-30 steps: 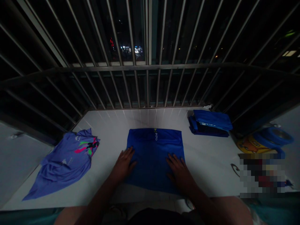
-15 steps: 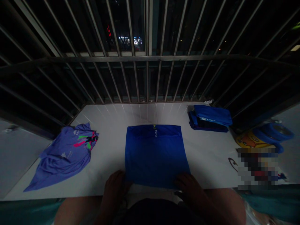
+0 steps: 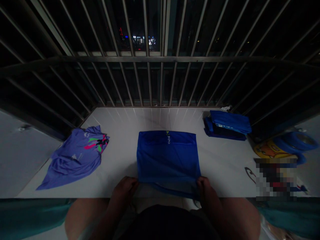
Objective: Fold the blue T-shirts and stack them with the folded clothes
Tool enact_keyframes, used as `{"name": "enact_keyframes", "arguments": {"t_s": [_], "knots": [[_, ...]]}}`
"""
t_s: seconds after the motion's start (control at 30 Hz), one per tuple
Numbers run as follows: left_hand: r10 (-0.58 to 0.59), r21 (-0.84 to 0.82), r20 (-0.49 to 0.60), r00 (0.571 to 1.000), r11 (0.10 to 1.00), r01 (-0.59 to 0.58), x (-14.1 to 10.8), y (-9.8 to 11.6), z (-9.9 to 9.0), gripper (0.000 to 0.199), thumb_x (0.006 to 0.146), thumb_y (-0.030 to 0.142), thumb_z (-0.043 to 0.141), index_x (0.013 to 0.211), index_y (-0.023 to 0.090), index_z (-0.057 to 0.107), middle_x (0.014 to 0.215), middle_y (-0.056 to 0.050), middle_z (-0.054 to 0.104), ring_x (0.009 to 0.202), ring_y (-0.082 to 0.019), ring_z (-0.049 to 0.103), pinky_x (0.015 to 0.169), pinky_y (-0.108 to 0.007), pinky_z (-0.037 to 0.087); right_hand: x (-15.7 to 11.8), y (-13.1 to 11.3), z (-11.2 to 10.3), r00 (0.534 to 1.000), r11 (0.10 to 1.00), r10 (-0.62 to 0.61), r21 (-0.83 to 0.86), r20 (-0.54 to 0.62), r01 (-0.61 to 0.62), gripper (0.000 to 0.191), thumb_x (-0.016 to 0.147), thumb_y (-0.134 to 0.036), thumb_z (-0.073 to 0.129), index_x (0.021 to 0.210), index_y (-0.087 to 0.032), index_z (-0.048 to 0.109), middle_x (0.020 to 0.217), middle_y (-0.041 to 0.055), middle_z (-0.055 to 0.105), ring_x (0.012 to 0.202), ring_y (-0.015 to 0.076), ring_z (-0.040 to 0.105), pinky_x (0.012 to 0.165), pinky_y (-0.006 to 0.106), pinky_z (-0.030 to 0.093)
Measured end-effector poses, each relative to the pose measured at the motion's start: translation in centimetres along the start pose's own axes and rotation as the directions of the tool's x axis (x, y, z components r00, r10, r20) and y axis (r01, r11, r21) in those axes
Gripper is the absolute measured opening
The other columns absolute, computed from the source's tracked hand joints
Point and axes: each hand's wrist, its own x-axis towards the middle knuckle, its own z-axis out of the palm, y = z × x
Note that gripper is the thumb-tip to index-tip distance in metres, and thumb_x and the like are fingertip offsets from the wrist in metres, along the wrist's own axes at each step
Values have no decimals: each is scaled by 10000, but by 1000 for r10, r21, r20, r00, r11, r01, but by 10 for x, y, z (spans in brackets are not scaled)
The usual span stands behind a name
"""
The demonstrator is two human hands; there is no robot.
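Note:
A blue cloth garment (image 3: pixel 168 156) with a small "024" print near its far edge lies on the white ledge (image 3: pixel 117 146) in front of me. My left hand (image 3: pixel 126 186) pinches its near left corner. At the near right corner, my right hand (image 3: pixel 206 188) is closed on the fabric. The near edge is raised a little between the hands, and a lower layer hangs beneath it towards the ledge's front edge.
A crumpled purple shirt (image 3: pixel 75 156) lies at the left. Folded blue clothes (image 3: pixel 228 124) are stacked at the back right. A blue and yellow container (image 3: pixel 277 146) stands far right, beside a blurred patch. Metal bars (image 3: pixel 180 59) rise behind the ledge.
Both hands have closed on the near corners and lifted the garment's near edge, folding it slightly away from me. The whole view has shifted slightly.

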Motion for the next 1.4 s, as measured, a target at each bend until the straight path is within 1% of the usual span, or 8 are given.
{"name": "enact_keyframes", "arguments": {"t_s": [0.13, 0.27, 0.47, 0.63, 0.8, 0.97, 1.2, 1.4], "knots": [[208, 224, 38, 977, 951, -211, -5, -5, -10, 178, 1070, 276, 581, 954, 262, 716, 882, -45, 785, 823, -229, 766, 787, -340, 623, 6, 4, -1, 995, 998, 54, -30, -85, -56, 350, 1106, -539, 366, 1107, -296, 618, 857, 50, 780, 769, 281, 782, 718, 356, 559], [34, 294, -24, 999, 956, -25, -18, -1, 9, 105, 1016, 217, 580, 1014, 261, 675, 967, -66, 799, 885, -251, 784, 775, -356, 626, 8, 28, 10, 971, 972, -209, -128, -114, 195, 314, 1091, -497, 462, 1056, -272, 678, 958, 99, 812, 847, 288, 797, 759, 365, 601], [-128, 337, -75, 989, 930, 146, -30, -14, 38, 345, 985, 208, 593, 1325, 213, 655, 1229, -117, 812, 1067, -305, 780, 905, -445, 622, -2, 65, 18, 757, 692, -645, -339, 108, 638, 402, 909, -154, 620, 1271, -259, 757, 1070, 111, 838, 967, 300, 792, 883, 405, 641], [46, 438, -38, 998, 899, -25, -34, -41, 19, 415, 938, 98, 584, 1272, 255, 774, 1206, -105, 809, 1089, -289, 760, 948, -428, 588, -15, 77, -3, 801, 669, -565, -458, 198, 585, 715, 838, -153, 643, 1528, -339, 656, 1334, 97, 801, 1167, 341, 765, 1030, 492, 626], [286, 522, 73, 956, 806, -281, -39, -54, -13, 529, 923, 25, 610, 1325, 315, 796, 1215, -99, 806, 1161, -300, 728, 1105, -481, 518, -15, 78, -30, 881, 747, -462, -493, 98, 446, 744, 852, -185, 651, 1542, -464, 645, 1335, 106, 772, 1207, 363, 747, 1009, 491, 637], [387, 485, 129, 913, 779, -399, -47, -54, -9, 452, 911, 2, 603, 1203, 283, 803, 1269, -91, 806, 1203, -273, 722, 1138, -440, 512, -13, 73, -42, 894, 765, -438, -482, 97, 427, 658, 838, -84, 604, 1458, -277, 706, 1399, 118, 738, 1201, 287, 758, 1009, 378, 653], [287, 405, 132, 949, 858, -316, -64, -43, 2, 449, 974, 60, 520, 1289, 273, 760, 1212, -78, 833, 1120, -245, 772, 1041, -417, 592, -14, 89, -56, 890, 760, -414, -465, 191, 453, 514, 893, -109, 595, 1347, -264, 779, 1340, 131, 784, 1174, 291, 779, 979, 394, 668], [175, 346, 71, 982, 919, -189, 5, -28, 1, 448, 1106, 257, 449, 1474, 238, 703, 1483, -143, 755, 1349, -288, 732, 1150, -489, 593, 13, 64, -72, 874, 770, -439, -413, 211, 486, 418, 1012, -400, 672, 1403, -278, 755, 1384, 153, 770, 1202, 340, 771, 1001, 486, 662]]}}
